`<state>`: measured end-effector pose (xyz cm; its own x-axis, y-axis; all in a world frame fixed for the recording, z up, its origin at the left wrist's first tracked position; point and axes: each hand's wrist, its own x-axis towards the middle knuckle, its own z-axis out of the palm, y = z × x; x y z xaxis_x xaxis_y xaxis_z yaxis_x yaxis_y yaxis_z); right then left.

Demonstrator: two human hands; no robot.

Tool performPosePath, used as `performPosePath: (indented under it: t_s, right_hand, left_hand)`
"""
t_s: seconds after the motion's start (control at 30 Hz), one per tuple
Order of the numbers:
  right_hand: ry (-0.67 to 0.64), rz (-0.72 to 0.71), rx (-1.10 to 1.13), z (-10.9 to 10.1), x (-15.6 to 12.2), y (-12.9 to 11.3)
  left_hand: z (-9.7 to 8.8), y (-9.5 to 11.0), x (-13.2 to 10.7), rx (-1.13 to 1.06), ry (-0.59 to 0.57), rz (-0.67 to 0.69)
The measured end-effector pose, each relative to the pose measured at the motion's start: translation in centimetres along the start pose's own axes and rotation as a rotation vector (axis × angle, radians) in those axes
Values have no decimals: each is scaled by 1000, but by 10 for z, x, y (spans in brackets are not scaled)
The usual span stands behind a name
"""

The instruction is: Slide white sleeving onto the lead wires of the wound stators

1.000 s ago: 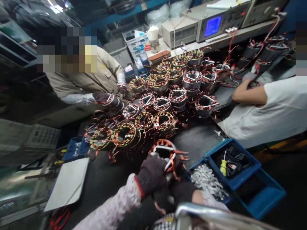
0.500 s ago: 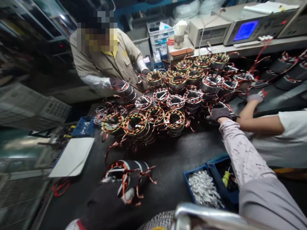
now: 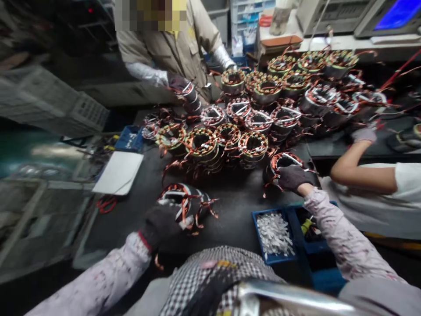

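My left hand (image 3: 162, 224), in a dark glove with pale fingertips, is closed on the near end of a motor stator (image 3: 197, 202). That stator lies on its side on the black bench, its copper lead wires sticking out toward the right. Further right, my right hand (image 3: 294, 179), gloved as well, grips the rim of a second stator (image 3: 272, 171) with a white strip across its opening. Its fingers are partly hidden inside and behind that rim. Behind both hands stand several stacked stators (image 3: 252, 145) with copper windings.
A blue bin (image 3: 274, 239) of small white pieces sits near me, beside another blue bin (image 3: 304, 215) holding a yellow-handled tool. At left are a white board (image 3: 119, 172) and red-handled scissors (image 3: 106, 204). One co-worker (image 3: 171, 52) holds a stator opposite; another person's arm (image 3: 362, 169) reaches in at right.
My right hand has drawn the second stator toward me, away from the stacks. My left hand stays at the lying stator. The view has tilted down and shifted left.
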<state>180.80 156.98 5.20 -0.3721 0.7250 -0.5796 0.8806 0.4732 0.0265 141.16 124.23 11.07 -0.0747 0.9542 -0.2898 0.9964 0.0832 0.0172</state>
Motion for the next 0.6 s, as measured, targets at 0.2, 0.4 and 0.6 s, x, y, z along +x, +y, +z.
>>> performPosePath:
  t_s: [0.2, 0.4, 0.6]
  right_hand:
    - [73, -268, -62, 13, -48, -90]
    - [476, -107, 220, 49, -120, -161]
    - [728, 208, 701, 97, -226, -255]
  left_hand:
    - [-22, 22, -11, -53, -147, -152]
    - [-21, 23, -47, -316, -72, -212]
    - [5, -42, -78, -1027, 186, -14]
